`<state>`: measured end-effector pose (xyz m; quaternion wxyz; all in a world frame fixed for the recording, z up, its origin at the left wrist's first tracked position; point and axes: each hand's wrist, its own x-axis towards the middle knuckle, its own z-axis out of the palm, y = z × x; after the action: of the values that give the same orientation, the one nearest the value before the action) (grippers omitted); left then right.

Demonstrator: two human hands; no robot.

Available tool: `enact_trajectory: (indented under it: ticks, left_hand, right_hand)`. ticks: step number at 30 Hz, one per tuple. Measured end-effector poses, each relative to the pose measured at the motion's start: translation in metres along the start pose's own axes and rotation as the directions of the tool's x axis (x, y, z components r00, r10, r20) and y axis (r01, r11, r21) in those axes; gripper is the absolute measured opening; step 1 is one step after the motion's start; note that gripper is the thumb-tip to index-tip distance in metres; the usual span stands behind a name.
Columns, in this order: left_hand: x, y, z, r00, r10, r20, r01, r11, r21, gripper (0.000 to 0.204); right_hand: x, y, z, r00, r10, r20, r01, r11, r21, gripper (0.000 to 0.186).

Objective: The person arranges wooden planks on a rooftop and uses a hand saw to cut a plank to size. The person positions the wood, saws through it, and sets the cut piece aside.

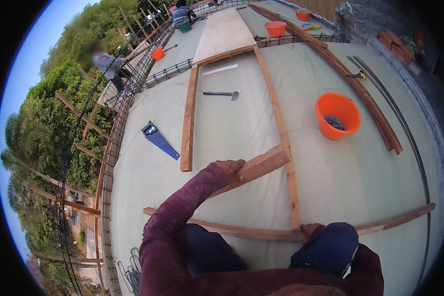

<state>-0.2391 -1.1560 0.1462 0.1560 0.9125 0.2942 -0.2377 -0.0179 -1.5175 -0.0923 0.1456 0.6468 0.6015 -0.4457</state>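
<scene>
My left hand [229, 167] grips a short board [261, 165], which slants up to meet a long timber [274, 113] on the right. My right hand [311, 229], partly behind my knee, has its fingers curled at that timber’s lower end, where a crosswise timber [394, 221] runs under my knees. Another long timber [188, 133] lies to the left, with a pale panel [222, 32] at the far end. A hatchet [220, 93] and a white strip [220, 69] lie between the timbers. A blue handsaw [160, 140] lies left of them.
An orange bucket of nails [345, 113] stands at right, near planks [360, 89], dark rods [407, 123] and a tape measure [359, 75]. Steel rebar cages [118, 128] line the left edge, beside trees. Two or more people [108, 64] are farther off, with more buckets [275, 28].
</scene>
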Motion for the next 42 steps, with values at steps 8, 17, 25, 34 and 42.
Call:
enact_trajectory:
  ticks: [8, 17, 25, 34, 42]
  left_hand:
    - [-0.17, -0.108, 0.022, 0.846, -0.347, -0.404, 0.038, 0.796, -0.604, 0.061]
    - [-0.288, -0.248, 0.309, 0.414, -0.91, -0.032, 0.773, 0.37, -0.516, 0.065]
    - [-0.349, -0.223, 0.48, 0.269, -0.922, 0.277, 0.832, 0.078, -0.549, 0.078]
    - [-0.23, -0.261, 0.345, 0.24, -0.924, -0.298, 0.6, 0.383, -0.702, 0.094]
    - [-0.005, -0.294, 0.153, 0.558, -0.71, -0.429, 0.48, 0.698, -0.532, 0.126]
  right_hand:
    - [-0.004, 0.007, 0.03, 0.958, -0.172, -0.231, 0.166, 0.985, -0.043, 0.059]
    - [-0.021, -0.004, 0.019, 0.967, -0.142, -0.212, 0.124, 0.988, -0.095, 0.046]
    - [-0.022, 0.008, 0.045, 0.716, -0.17, -0.677, 0.18, 0.982, -0.056, 0.056]
    - [-0.08, 0.1, 0.059, 0.933, 0.088, -0.348, -0.123, 0.989, -0.078, 0.074]
    - [-0.068, 0.102, 0.055, 0.911, 0.029, -0.411, -0.076, 0.992, -0.1, 0.056]
